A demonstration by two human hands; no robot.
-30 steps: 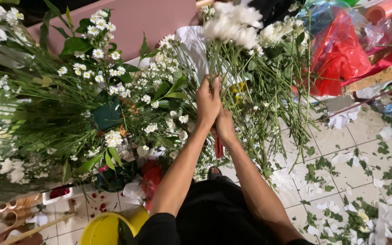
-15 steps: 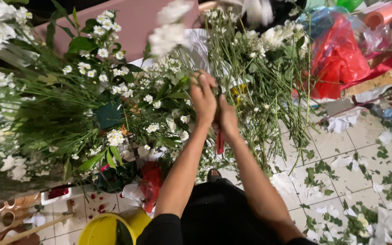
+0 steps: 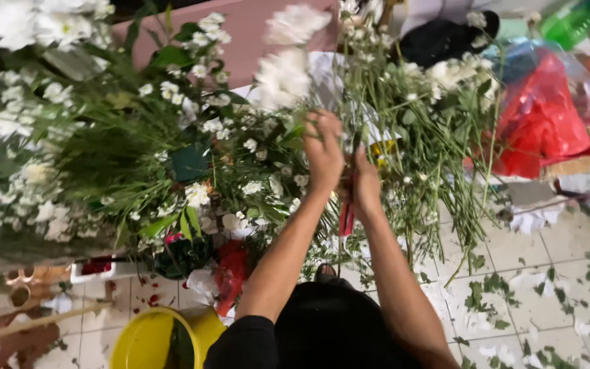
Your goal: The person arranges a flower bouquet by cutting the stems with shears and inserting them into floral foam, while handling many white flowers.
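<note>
Red-handled cutters [image 3: 347,217] sit gripped in the right hand [image 3: 365,184], low among the green stems [image 3: 404,171]. Left hand [image 3: 324,152] is closed around a stem right beside it, white blooms [image 3: 285,72] above.

A glossy crinkled red plastic bag [image 3: 541,116] lies near a smooth round yellow plastic bucket [image 3: 146,338] on the pale glazed tile floor [image 3: 548,253].

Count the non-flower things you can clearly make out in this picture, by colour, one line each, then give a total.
Yellow round plastic bucket: 1
Red plastic bag: 1
Red-handled cutting tool, in the right hand beside the left hand: 1
Green plastic bottle: 1
Black cloth bundle: 1
Total: 5
</note>
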